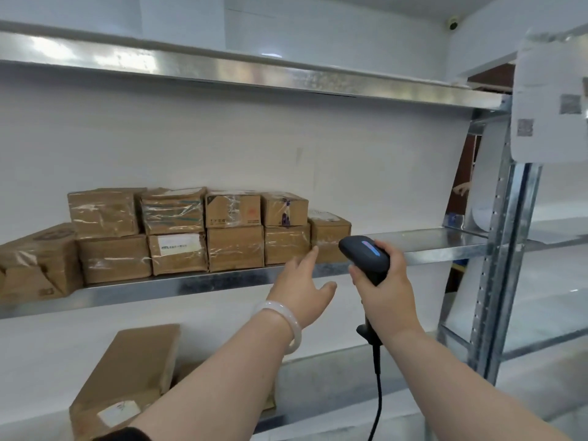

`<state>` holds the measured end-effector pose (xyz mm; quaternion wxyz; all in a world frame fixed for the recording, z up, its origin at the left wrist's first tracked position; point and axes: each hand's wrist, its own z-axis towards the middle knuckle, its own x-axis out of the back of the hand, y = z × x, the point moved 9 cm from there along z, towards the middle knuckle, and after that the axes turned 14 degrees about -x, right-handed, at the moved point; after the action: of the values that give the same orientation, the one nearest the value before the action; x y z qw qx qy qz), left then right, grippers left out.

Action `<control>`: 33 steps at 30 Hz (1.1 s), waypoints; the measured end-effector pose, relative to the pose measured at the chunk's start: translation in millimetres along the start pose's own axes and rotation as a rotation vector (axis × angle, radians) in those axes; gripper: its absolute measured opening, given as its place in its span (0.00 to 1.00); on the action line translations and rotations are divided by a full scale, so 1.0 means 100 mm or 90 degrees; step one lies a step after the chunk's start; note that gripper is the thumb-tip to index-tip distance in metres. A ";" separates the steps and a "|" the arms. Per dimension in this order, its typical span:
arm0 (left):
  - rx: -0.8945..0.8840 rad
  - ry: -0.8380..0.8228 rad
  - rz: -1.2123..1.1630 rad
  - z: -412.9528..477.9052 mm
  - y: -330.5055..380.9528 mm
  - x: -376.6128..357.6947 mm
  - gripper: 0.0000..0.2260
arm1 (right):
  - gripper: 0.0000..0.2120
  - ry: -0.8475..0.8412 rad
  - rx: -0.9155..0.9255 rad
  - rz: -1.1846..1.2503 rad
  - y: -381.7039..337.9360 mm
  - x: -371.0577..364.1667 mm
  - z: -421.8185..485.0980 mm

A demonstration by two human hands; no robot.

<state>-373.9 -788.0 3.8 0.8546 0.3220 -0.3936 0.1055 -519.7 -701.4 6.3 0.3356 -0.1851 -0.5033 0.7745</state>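
My right hand (386, 291) grips the handle of a black barcode scanner (366, 254), its head lit blue and pointing at the shelf, its cable hanging down. My left hand (302, 288), with a white bangle on the wrist, reaches forward with straight fingers; the fingertips are close to the small cardboard box (329, 233) at the right end of the row. Several taped cardboard boxes (203, 233) stand stacked two high on the middle metal shelf (429, 246).
A larger cardboard box (133, 377) with a white label lies on the lower shelf. A slanted box (38, 262) sits at the row's left end. A metal upright (506, 249) and a second rack stand at right, with a labelled sheet (547, 100) hanging there.
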 end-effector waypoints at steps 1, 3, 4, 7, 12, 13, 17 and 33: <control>0.003 0.004 -0.012 0.06 0.01 -0.04 0.33 | 0.23 0.003 -0.004 0.001 0.04 0.04 0.08; 0.009 0.023 -0.030 0.22 0.02 -0.09 0.33 | 0.23 0.008 -0.010 0.006 0.09 0.12 0.27; 0.016 0.035 -0.035 0.31 0.01 -0.10 0.34 | 0.22 0.007 -0.008 0.007 0.11 0.15 0.39; 0.047 0.076 -0.033 0.55 -0.03 -0.16 0.35 | 0.22 -0.009 -0.003 0.016 0.18 0.19 0.75; 0.113 0.146 -0.030 0.84 -0.07 -0.33 0.36 | 0.24 -0.082 -0.042 0.055 0.38 0.08 1.34; 0.126 0.164 -0.026 0.88 -0.08 -0.35 0.36 | 0.24 -0.101 -0.046 0.061 0.41 0.05 1.44; 0.153 0.235 -0.035 1.00 -0.06 -0.45 0.35 | 0.23 -0.162 -0.060 0.078 0.51 -0.08 1.80; 0.287 0.325 -0.098 1.33 -0.02 -0.56 0.29 | 0.25 -0.183 -0.103 0.149 0.65 0.16 2.34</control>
<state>-490.9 -869.9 26.0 0.8382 0.4948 -0.1085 0.2020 -698.9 -860.7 47.5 0.1521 -0.1563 -0.5814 0.7838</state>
